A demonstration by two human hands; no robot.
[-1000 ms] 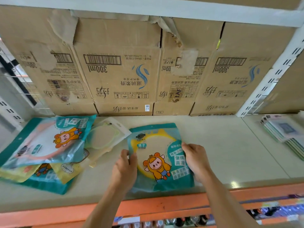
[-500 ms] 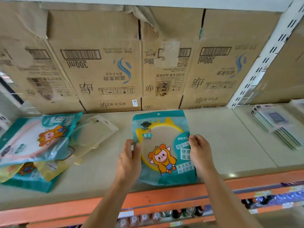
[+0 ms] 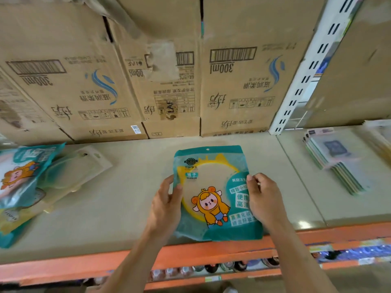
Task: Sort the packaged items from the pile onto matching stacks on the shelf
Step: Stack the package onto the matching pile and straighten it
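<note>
A teal mirror packet (image 3: 213, 193), printed with a yellow ring and cartoon child, lies at lower centre on the shelf (image 3: 131, 208); left hand (image 3: 167, 206) and right hand (image 3: 263, 197) grasp its side edges.

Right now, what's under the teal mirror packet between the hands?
Only the beige shelf shows around the mirror packet, gripped at its sides by the left hand and right hand. Whatever lies directly beneath is covered.
</note>
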